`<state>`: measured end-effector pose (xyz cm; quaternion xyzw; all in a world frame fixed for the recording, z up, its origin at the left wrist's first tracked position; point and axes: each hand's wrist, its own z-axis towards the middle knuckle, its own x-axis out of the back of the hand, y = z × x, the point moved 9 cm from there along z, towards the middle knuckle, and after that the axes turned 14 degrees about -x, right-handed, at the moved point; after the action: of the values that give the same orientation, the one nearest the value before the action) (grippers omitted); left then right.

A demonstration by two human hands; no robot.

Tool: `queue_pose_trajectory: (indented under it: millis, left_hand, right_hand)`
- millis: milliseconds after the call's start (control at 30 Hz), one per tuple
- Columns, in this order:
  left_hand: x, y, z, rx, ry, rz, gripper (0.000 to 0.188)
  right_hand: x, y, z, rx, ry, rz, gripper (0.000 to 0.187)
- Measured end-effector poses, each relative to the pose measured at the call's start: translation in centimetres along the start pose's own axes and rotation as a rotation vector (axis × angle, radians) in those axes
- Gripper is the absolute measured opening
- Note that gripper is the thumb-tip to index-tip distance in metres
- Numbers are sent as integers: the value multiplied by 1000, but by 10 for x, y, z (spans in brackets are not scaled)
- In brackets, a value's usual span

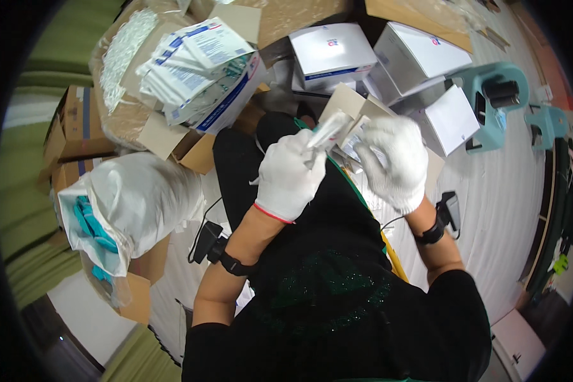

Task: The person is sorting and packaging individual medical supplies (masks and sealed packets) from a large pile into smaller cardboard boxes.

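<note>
While the left hand's [291, 173] grip clasps a clear packet [328, 132], the right hand [393, 160] pinches its end.

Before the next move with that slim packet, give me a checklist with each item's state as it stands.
1. Left hand grips the slim clear packet: ok.
2. Right hand rests on the flat packets beside it: ok.
3. Both hands gloved: ok.
4. Packet intact and sealed: cannot tell, blurred.
5. Stack of sealed pouches within view at left, on the cardboard box: ok.
6. White cartons ahead, open or shut: cannot tell.
</note>
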<state>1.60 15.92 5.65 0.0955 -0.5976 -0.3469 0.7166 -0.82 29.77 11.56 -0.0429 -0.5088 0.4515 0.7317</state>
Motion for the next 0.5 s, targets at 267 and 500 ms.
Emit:
queue_pose_trajectory:
  millis: [267, 500]
  left_hand:
    - [9, -35, -42, 260, 350, -146, 15]
    - [22, -32, -41, 305, 230, -69, 26]
  right_hand:
    - [-86, -16, -40, -367, -245, 325, 54]
    - [-120, 9, -70, -609, -385, 564, 57]
